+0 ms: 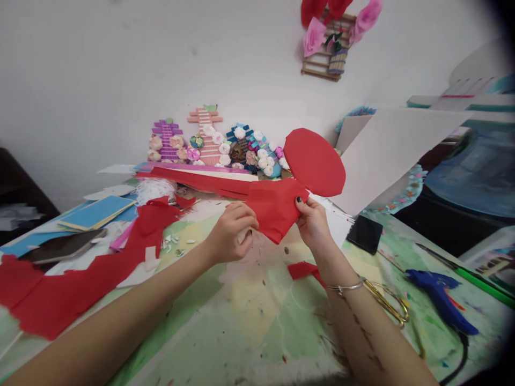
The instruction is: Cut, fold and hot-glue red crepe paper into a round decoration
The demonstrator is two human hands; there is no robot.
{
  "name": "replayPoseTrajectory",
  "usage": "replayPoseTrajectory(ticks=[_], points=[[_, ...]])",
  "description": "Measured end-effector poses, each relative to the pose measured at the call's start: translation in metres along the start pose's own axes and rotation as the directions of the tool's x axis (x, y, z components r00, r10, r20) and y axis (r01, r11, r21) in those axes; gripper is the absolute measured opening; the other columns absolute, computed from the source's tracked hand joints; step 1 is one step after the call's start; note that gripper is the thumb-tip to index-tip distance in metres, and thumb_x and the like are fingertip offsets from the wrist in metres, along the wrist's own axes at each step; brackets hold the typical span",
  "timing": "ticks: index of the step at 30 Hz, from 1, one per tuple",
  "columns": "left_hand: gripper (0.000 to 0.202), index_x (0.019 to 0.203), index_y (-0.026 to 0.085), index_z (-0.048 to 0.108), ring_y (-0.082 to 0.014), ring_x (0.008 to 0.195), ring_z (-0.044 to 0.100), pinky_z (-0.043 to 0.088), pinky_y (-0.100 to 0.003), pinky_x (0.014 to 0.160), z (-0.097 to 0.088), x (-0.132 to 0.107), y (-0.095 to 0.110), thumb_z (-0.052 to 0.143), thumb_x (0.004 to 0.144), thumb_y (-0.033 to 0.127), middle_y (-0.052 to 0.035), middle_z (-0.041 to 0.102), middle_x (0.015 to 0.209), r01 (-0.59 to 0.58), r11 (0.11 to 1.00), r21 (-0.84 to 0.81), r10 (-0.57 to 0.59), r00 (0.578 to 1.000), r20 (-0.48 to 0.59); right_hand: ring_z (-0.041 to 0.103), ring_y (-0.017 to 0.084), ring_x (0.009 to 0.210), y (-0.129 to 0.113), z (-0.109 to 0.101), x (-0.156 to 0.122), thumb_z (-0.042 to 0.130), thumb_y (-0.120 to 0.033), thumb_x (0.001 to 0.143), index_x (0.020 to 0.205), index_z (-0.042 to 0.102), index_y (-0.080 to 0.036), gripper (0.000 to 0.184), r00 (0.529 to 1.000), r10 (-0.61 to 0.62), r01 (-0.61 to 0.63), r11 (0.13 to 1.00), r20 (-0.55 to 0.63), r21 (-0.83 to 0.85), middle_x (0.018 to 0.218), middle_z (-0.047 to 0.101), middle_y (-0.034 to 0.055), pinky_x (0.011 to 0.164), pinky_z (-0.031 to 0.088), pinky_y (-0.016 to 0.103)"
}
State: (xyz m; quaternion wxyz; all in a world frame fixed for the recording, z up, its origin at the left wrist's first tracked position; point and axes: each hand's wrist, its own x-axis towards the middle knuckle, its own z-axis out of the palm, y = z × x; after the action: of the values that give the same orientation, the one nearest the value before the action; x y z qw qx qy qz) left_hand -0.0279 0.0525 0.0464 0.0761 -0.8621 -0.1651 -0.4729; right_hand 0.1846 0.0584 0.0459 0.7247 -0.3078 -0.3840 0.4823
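Note:
My right hand [314, 222] pinches a folded piece of red paper [277, 206] at its right side, the dark-nailed thumb lying on top. At the paper's left edge is my left hand [233, 231], its fingers curled into a pinch; whatever lies between those fingertips is hidden. Just above the right hand stands a red round disc [316, 161], tilted upward. Behind the folded piece, a long red strip [201, 182] runs off to the left. A small red scrap [301, 269] lies on the table under my right wrist.
Large red cut paper [80, 284], blue sheets [96, 212] and a dark phone [66, 246] lie left. To the right are a black phone-like slab [365, 235], gold scissors [388, 303], a blue glue gun [440, 297] and a green-handled tool [483, 285]. Flower crafts [209, 139] stand behind.

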Motion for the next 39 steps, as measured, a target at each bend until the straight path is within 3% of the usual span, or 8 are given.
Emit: replayPoseTrajectory(ticks=[3, 7, 11, 18, 24, 28, 32, 39], points=[[0.015, 0.080, 0.016, 0.063, -0.0188, 0.079, 0.060, 0.048, -0.035, 0.075, -0.001, 0.006, 0.001, 0.051, 0.073, 0.011, -0.0068, 0.066, 0.083, 0.360, 0.912, -0.197, -0.374, 0.926, -0.040, 0.067, 0.017, 0.076, 0.000, 0.009, -0.006, 0.079, -0.028, 0.060, 0.087, 0.068, -0.019, 0.030, 0.999, -0.023, 0.024, 0.999, 0.030, -0.037, 0.087, 0.074, 0.0019, 0.068, 0.053, 0.027], [0.021, 0.089, 0.014, 0.068, -0.0201, 0.083, 0.064, 0.051, -0.035, 0.078, -0.002, 0.018, 0.003, 0.059, 0.080, 0.032, -0.0081, 0.070, 0.090, 0.674, 0.500, -0.544, -0.722, 0.671, 0.168, 0.068, 0.021, 0.079, 0.003, 0.024, -0.018, 0.080, -0.033, 0.061, 0.092, 0.066, -0.021, 0.036, 0.996, -0.035, 0.044, 0.994, 0.086, -0.104, 0.090, 0.074, 0.0034, 0.072, 0.055, 0.033], [0.036, 0.093, 0.012, 0.071, -0.0219, 0.085, 0.066, 0.050, -0.036, 0.083, -0.005, 0.023, 0.007, 0.075, 0.070, 0.039, -0.0103, 0.071, 0.094, 0.716, 0.093, -0.692, -0.708, 0.536, 0.460, 0.068, 0.021, 0.078, 0.011, 0.038, -0.031, 0.077, -0.037, 0.066, 0.096, 0.063, -0.023, 0.035, 0.978, -0.018, 0.055, 0.983, 0.207, -0.178, 0.092, 0.073, 0.0034, 0.075, 0.055, 0.036], [0.032, 0.084, 0.012, 0.074, -0.0200, 0.078, 0.066, 0.049, -0.031, 0.073, -0.013, 0.021, 0.006, 0.084, 0.058, 0.026, -0.0106, 0.073, 0.088, 0.695, -0.070, -0.716, -0.772, 0.417, 0.480, 0.063, 0.018, 0.065, 0.017, 0.046, -0.047, 0.067, -0.043, 0.077, 0.100, 0.061, -0.025, 0.030, 0.942, 0.006, 0.133, 0.910, 0.335, -0.392, 0.076, 0.069, 0.0004, 0.059, 0.049, 0.029], [0.028, 0.084, 0.011, 0.072, -0.0191, 0.078, 0.066, 0.050, -0.031, 0.074, -0.014, 0.024, 0.001, 0.083, 0.060, 0.022, -0.0111, 0.072, 0.091, 0.662, -0.117, -0.740, -0.762, 0.418, 0.494, 0.055, 0.014, 0.053, 0.010, 0.043, -0.043, 0.064, -0.048, 0.078, 0.105, 0.061, -0.024, 0.036, 0.946, -0.018, 0.183, 0.853, 0.323, -0.488, 0.061, 0.062, -0.0029, 0.051, 0.042, 0.025], [0.025, 0.085, 0.012, 0.072, -0.0167, 0.074, 0.066, 0.051, -0.030, 0.073, -0.010, 0.019, -0.008, 0.080, 0.063, 0.020, -0.0098, 0.072, 0.090, 0.643, -0.151, -0.751, -0.766, 0.403, 0.500, 0.059, 0.014, 0.062, 0.013, 0.030, -0.024, 0.060, -0.057, 0.076, 0.097, 0.062, -0.023, 0.040, 0.995, -0.020, 0.059, 0.902, 0.095, -0.427, 0.069, 0.064, -0.0001, 0.057, 0.045, 0.025], [0.018, 0.082, 0.013, 0.072, -0.0128, 0.066, 0.065, 0.050, -0.023, 0.063, -0.007, 0.013, -0.016, 0.077, 0.066, 0.017, -0.0074, 0.073, 0.083, 0.612, -0.180, -0.770, -0.754, 0.417, 0.508, 0.063, 0.017, 0.085, 0.026, 0.013, -0.010, 0.070, -0.055, 0.068, 0.102, 0.060, -0.029, 0.044, 0.981, 0.191, -0.195, 0.926, -0.044, -0.323, 0.101, 0.066, 0.0015, 0.068, 0.048, 0.026], [0.024, 0.092, 0.014, 0.072, -0.0152, 0.073, 0.068, 0.052, -0.026, 0.071, -0.010, 0.012, -0.023, 0.076, 0.069, 0.018, -0.0080, 0.074, 0.090, 0.561, -0.173, -0.809, -0.714, 0.495, 0.496, 0.067, 0.019, 0.071, 0.022, 0.005, -0.011, 0.081, -0.034, 0.058, 0.097, 0.062, -0.023, 0.044, 0.874, 0.458, -0.446, 0.889, 0.161, -0.106, 0.085, 0.072, 0.0030, 0.061, 0.050, 0.029]])
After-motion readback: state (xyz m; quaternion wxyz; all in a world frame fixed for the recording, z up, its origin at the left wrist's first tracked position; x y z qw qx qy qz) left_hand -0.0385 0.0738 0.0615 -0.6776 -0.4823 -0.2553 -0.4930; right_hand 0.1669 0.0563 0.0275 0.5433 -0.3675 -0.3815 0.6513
